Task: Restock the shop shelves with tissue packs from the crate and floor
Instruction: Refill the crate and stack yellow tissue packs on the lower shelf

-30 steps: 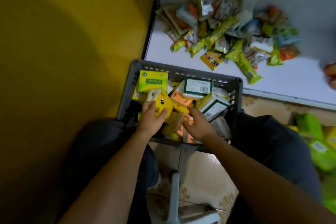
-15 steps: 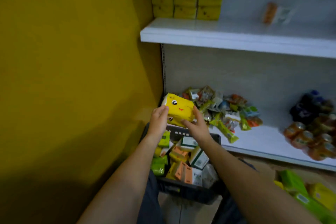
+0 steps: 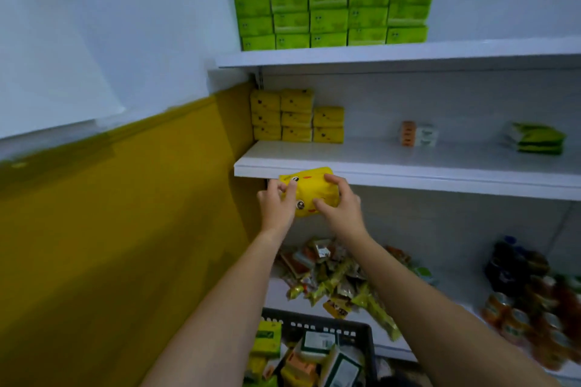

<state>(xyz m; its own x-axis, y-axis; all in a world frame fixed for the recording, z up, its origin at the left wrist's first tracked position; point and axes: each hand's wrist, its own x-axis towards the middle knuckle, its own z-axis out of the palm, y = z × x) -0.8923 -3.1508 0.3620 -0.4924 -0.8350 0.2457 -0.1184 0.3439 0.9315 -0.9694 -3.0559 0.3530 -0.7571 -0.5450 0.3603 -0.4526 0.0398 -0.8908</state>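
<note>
Gripping a soft yellow cartoon-face tissue pack [image 3: 309, 190], left hand [image 3: 276, 204] and right hand [image 3: 341, 209] hold it below the white middle shelf [image 3: 408, 177]; yellow stacked packs [image 3: 295, 119] wait at eleven o'clock (dark plastic crate [image 3: 317, 328] remains well stocked).

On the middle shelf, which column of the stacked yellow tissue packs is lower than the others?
The rightmost column: it holds two packs, while the two columns on its left hold three each, beside the wall.
</note>
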